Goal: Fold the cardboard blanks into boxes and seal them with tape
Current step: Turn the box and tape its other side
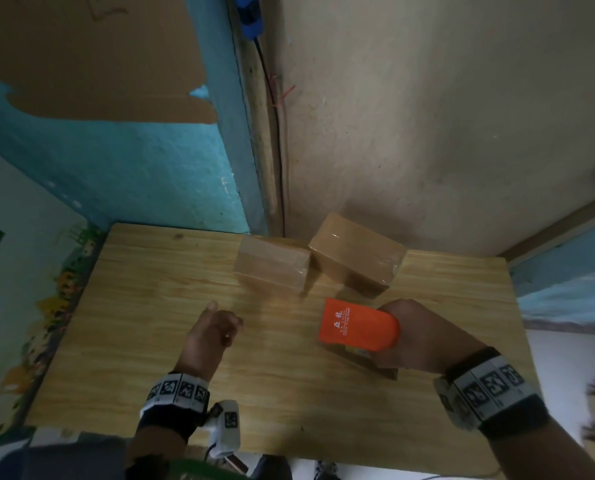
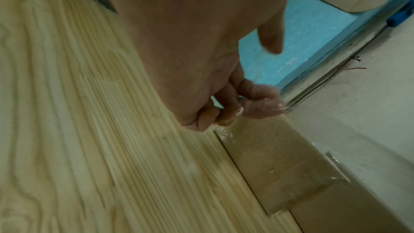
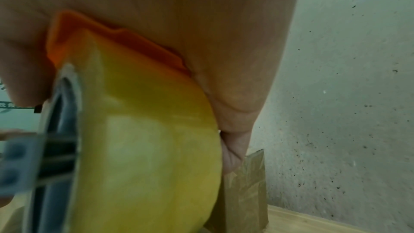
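Resting near the far edge of the worktop (image 1: 143, 306), toward its far right corner, two folded cardboard boxes sit side by side, close but angled differently: the left box (image 1: 272, 268) lies squarer to the edge, the right box (image 1: 356, 254) is turned at a slant and stands close to the wall corner. Both are plain brown, matte, rectangular blocks, and glossy clear tape (image 2: 336, 164) wraps their seams, wrinkling at the corners and catching the light. The worktop is pale laminate with a printed wood grain of long yellow streaks. The right hand (image 1: 424, 337) hovers over the right half of the worktop, its fingers (image 3: 233, 150) wrapped round an orange tape dispenser (image 1: 356, 323); the dispenser has a smooth, rounded plastic shell with small white lettering, two characters above a line that is too small to read. From the right wrist view a yellowish roll of tape (image 3: 145, 148) fills the shell, with a grey hub beside it. Under the dispenser a brown cardboard piece (image 1: 369, 367) lies on the worktop, mostly hidden. The left hand (image 1: 213, 329) is over the middle of the worktop, short of the left box, holding nothing; its fingers (image 2: 224, 112) are loosely curled toward the palm, the thumb sticking out.
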Available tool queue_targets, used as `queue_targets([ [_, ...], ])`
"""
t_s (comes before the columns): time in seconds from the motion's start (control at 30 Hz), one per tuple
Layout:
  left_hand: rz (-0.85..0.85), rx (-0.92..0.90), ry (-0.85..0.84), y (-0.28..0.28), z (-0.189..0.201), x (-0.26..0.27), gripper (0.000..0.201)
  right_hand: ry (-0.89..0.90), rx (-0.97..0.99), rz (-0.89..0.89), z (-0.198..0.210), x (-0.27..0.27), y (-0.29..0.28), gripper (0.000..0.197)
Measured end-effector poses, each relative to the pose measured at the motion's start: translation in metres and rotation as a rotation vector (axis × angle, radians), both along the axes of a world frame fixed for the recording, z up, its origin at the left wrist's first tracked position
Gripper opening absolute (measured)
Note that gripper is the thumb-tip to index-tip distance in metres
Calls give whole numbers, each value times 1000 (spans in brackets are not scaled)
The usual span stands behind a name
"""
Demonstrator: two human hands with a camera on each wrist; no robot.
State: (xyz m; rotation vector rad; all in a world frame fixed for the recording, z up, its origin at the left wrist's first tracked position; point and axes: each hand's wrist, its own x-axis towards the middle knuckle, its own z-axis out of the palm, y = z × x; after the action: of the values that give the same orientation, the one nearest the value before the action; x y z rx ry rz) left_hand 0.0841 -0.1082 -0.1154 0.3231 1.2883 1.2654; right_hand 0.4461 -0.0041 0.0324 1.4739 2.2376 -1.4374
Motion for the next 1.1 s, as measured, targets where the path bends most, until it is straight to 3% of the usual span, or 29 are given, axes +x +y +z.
queue_targets([
  [0.1, -117, -8, 250, 7, 6, 10, 29, -3, 15, 1, 0, 2, -2, 30],
  [0.2, -266, 47, 498, 10, 6, 20, 32, 10, 9, 4, 1, 2, -4, 29],
  [0.33, -562, 45, 801, 16, 2, 37, 21, 7, 28, 8, 3, 2, -5, 26],
  [0.43, -662, 2, 815, 23, 5, 45, 12, 16, 17, 7, 5, 4, -6, 28],
  [0.73, -484, -49, 537, 41, 19, 61, 21, -2, -5, -11, 10, 9, -8, 30],
  [0.93, -449, -181, 642, 53, 2, 102, 24, -38, 12, -13, 11, 7, -9, 29],
  [1.1, -244, -180, 679, 62, 19, 116, 33, -53, 5, -40, 11, 7, -8, 30],
])
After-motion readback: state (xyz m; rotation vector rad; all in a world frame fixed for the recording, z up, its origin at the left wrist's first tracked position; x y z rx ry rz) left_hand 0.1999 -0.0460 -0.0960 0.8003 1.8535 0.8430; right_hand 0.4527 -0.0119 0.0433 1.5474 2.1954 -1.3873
